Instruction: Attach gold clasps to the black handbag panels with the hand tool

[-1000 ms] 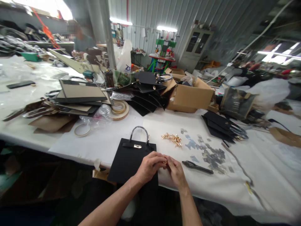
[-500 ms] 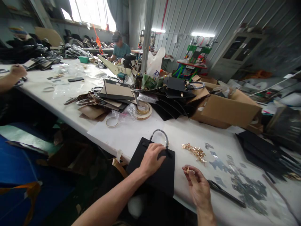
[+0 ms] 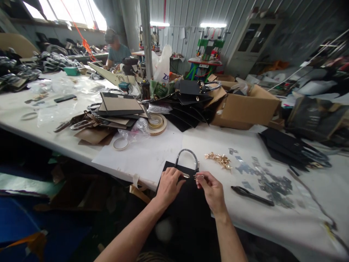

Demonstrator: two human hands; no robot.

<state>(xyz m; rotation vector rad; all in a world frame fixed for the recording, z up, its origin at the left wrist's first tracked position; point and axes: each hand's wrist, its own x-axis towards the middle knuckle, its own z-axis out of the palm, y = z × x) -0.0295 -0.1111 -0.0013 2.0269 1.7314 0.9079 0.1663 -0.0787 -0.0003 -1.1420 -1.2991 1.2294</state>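
Observation:
A black handbag (image 3: 188, 203) with a looped, plastic-wrapped handle (image 3: 187, 150) lies at the table's front edge, partly over it. My left hand (image 3: 168, 186) grips the upper part of the bag, its thumb and fingers around a small shiny metal piece (image 3: 186, 175) there. Just right of that, my right hand (image 3: 214, 192) pinches a small gold metal fitting (image 3: 196, 177) over the bag. A pile of similar gold fittings (image 3: 219, 159) lies beyond my right hand. To the right are many thin grey metal plates (image 3: 275, 185) and a long black hand tool (image 3: 252, 195).
Stacked black bag panels (image 3: 185, 112) and a cardboard box (image 3: 245, 109) stand behind. Farther left are tape rolls (image 3: 156, 124) and a pile of boards (image 3: 120, 105). More black bags (image 3: 286, 147) lie at right. Another person (image 3: 117, 51) sits across the table.
My right hand has moved left from beside the bag to over it, carrying the gold fitting. My left hand stays on the bag. The view has turned right.

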